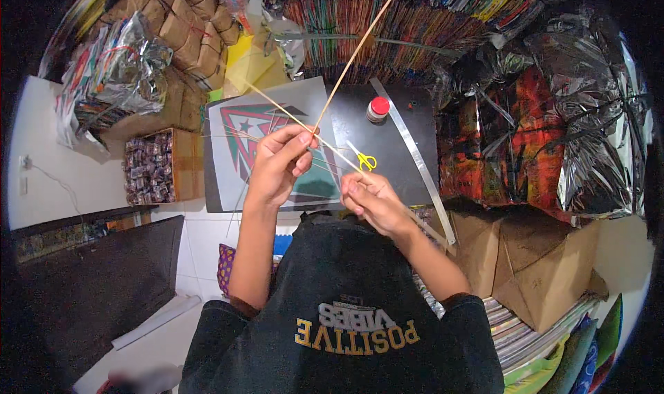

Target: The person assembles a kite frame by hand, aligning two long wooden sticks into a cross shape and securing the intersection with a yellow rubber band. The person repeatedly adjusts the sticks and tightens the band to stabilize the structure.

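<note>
Between the thumb and fingers of my left hand (280, 160), two thin bamboo sticks meet and cross. The first bamboo stick (361, 47) slants up toward the far right. A second bamboo stick (275, 105) runs from the far left down through the crossing to my right hand (373, 199), whose fingers are closed round it. Both hands are raised over the near part of a dark table (408, 176). Below them lies a pale sheet (304, 96) with a red, green and black star design, and several thin sticks lie across it. Yellow-handled scissors (366, 161) are just beyond my right hand.
A red-lidded jar (377, 109) and a long metal ruler (415, 152) are on the table's right side. Tall folded stacks (387, 62) stand behind. On the left is a box of small packets (155, 166); a cardboard box (532, 259) is at near right.
</note>
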The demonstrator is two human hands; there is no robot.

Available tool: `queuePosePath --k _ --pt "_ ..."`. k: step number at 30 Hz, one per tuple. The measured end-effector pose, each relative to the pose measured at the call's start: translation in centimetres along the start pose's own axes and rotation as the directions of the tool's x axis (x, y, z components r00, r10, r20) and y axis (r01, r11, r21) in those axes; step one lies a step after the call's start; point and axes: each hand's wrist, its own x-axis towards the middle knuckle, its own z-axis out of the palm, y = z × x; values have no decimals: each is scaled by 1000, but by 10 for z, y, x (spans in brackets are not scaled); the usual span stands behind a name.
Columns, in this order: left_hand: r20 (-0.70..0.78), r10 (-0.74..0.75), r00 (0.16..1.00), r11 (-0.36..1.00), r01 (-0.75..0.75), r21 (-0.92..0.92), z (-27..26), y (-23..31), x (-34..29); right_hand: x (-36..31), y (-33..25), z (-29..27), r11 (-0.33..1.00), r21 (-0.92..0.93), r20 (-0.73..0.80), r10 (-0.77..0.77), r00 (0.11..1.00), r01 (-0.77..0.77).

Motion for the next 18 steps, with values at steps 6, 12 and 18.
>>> queuePosePath --k 6,12,18 --pt "86 -50 995 986 36 160 -2 12 -2 21 -21 -31 993 -3 -90 -114 989 114" --pt "162 -166 973 893 79 442 20 12 4 55 -76 -32 970 -95 -77 -230 970 222" --pt "199 -168 965 911 75 405 27 5 8 73 -95 -27 965 -219 1 -148 989 145"
